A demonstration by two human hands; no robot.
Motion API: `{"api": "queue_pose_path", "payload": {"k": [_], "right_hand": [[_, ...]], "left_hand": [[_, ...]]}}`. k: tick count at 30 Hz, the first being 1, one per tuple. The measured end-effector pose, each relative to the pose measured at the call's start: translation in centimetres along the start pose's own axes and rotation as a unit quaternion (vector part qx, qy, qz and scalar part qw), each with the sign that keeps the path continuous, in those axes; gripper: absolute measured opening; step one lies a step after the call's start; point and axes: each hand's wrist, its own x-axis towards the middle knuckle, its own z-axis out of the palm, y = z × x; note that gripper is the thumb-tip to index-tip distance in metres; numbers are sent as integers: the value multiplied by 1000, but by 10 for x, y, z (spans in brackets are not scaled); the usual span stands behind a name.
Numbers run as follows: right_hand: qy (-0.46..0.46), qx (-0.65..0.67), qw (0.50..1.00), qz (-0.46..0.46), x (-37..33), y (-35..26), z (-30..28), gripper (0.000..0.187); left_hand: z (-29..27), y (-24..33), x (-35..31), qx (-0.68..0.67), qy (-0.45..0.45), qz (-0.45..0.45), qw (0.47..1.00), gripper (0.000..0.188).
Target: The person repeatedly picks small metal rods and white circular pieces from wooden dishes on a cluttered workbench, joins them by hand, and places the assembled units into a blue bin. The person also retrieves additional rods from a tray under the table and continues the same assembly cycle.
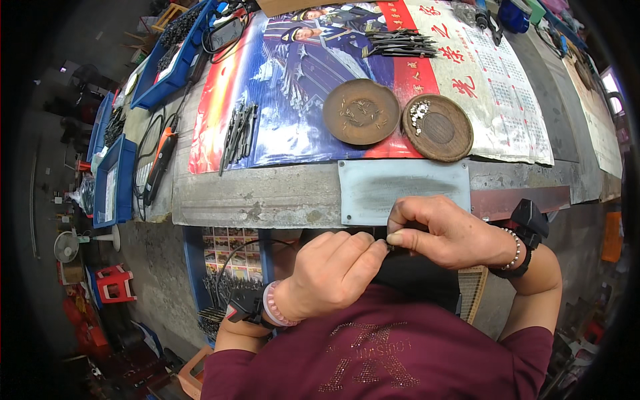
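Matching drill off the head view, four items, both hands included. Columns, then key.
Column 1
1. Left hand
2. Right hand
3. Stool
4. Flat plate

Column 2
A. Red, at the picture's left
B. Pink bracelet at the wrist
C. Pale blue, dark smudge in the middle
D. Silvery beaded bracelet at the wrist

Pairs: 1-B, 2-D, 3-A, 4-C

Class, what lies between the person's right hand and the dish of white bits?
Between the right hand and that dish, the head view shows a smudged, pale blue board.
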Motion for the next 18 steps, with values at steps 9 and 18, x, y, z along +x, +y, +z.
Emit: {"api": "queue_pose_path", "payload": {"k": [9, 18], "right_hand": [[10, -148, 981, -126, -3, 2, 3, 12], [-37, 2, 999, -37, 1, 12, 3, 12]], "left_hand": [[2, -1, -2, -121, -28, -65, 990, 18], [3, 5, -6, -87, -14, -44, 995, 19]]}}
